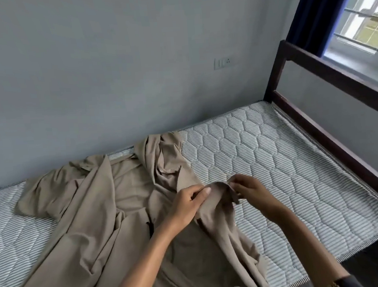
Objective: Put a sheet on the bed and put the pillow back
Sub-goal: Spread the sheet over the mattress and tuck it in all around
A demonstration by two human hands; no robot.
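Note:
A beige sheet (94,218) lies crumpled across the middle of a quilted, grey-striped mattress (275,163), bunched up toward the wall. My left hand (188,204) pinches a fold of the sheet's edge, lifted just above the mattress. My right hand (248,190) grips the same edge a short way to the right, so a small stretch of cloth hangs between both hands. The right half of the mattress is bare. No pillow is in view.
A dark wooden bed frame (330,118) rises along the right end of the bed. A grey wall (110,70) with a socket plate (222,62) runs behind the bed. A window (367,13) with a dark blue curtain (313,6) is at the top right.

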